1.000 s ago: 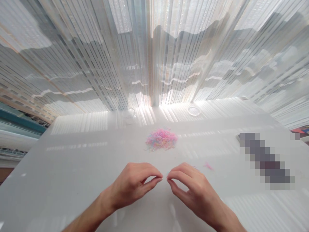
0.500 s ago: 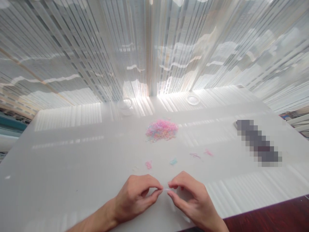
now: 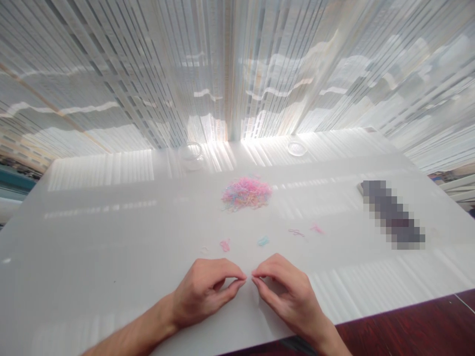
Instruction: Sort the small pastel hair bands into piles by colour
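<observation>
My left hand [image 3: 210, 289] and my right hand [image 3: 287, 291] face each other low over the white table [image 3: 122, 252], thumb and forefinger of each pinched, fingertips a small gap apart. Whatever they pinch is too small to make out. Just beyond them lie a small pink bunch of strands [image 3: 224, 244] and a light blue bunch [image 3: 263, 241]. Faint whitish strands [image 3: 204, 250] rest left of the pink bunch. Further right are some mauve strands [image 3: 296, 232] and another pink bunch [image 3: 317, 228]. Behind these sits a larger multicoloured pile of thin strands [image 3: 247, 193].
A pixelated dark oblong object [image 3: 393, 215] lies at the right of the table. Two clear round items, one at the back left [image 3: 193, 151] and one at the back right [image 3: 297, 148], stand near the striped curtain [image 3: 230, 74]. Dark red wood [image 3: 408, 321] shows at the lower right.
My right thumb and forefinger, apart before, have closed together. The pale bit seen between my hands no longer shows. The view has shifted slightly, so the table things appear a little higher.
</observation>
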Action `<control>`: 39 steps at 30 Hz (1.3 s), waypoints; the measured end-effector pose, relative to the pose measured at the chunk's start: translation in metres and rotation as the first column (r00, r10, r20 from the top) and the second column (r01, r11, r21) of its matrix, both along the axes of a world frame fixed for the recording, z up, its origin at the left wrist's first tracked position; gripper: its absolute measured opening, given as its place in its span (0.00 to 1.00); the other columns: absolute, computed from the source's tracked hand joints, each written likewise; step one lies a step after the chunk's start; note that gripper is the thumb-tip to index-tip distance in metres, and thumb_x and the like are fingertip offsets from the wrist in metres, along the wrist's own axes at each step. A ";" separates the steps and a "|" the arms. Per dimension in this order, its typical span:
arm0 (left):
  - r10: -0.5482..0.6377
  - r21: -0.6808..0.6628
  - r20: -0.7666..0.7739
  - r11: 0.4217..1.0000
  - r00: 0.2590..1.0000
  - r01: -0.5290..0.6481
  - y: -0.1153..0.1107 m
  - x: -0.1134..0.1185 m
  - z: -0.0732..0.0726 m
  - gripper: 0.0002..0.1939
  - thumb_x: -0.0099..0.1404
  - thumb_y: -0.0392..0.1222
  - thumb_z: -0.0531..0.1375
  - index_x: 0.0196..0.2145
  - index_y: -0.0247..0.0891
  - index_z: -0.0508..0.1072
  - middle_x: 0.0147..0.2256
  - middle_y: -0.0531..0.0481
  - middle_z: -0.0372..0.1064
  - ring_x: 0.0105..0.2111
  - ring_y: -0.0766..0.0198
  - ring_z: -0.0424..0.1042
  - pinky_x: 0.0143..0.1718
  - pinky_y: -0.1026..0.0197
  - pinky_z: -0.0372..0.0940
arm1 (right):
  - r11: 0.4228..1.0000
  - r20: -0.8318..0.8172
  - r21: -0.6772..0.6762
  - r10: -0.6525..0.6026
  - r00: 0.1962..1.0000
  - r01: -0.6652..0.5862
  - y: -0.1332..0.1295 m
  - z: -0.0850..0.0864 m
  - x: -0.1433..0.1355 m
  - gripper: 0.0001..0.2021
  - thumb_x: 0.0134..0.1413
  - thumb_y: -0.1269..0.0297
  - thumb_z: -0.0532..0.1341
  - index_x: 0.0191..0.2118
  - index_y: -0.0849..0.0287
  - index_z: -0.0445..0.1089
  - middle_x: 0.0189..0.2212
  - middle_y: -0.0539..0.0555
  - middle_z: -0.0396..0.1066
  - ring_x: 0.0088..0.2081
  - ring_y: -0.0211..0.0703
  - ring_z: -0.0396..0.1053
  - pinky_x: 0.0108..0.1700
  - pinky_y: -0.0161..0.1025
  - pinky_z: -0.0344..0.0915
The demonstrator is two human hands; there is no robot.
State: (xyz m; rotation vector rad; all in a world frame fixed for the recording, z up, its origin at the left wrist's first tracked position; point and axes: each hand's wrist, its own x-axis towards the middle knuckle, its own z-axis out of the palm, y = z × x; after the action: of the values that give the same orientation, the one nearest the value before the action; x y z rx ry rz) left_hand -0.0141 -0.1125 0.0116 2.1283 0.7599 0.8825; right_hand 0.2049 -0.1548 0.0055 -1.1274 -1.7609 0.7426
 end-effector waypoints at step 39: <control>-0.096 0.138 -0.059 0.985 0.994 0.103 0.002 0.001 -0.002 0.06 0.70 0.30 0.59 0.38 0.39 0.73 0.22 0.57 0.68 0.19 0.69 0.61 0.24 0.64 0.57 | 0.685 0.319 0.166 -0.718 0.619 0.709 0.018 -0.004 0.095 0.10 0.62 0.58 0.64 0.35 0.57 0.77 0.28 0.51 0.75 0.28 0.40 0.69 0.32 0.38 0.66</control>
State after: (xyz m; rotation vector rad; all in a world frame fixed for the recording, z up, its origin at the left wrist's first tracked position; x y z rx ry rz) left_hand -0.0132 -0.1105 0.0096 2.3005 0.6266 0.8528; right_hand 0.2996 -0.1371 0.0012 -1.8771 -1.3786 0.0044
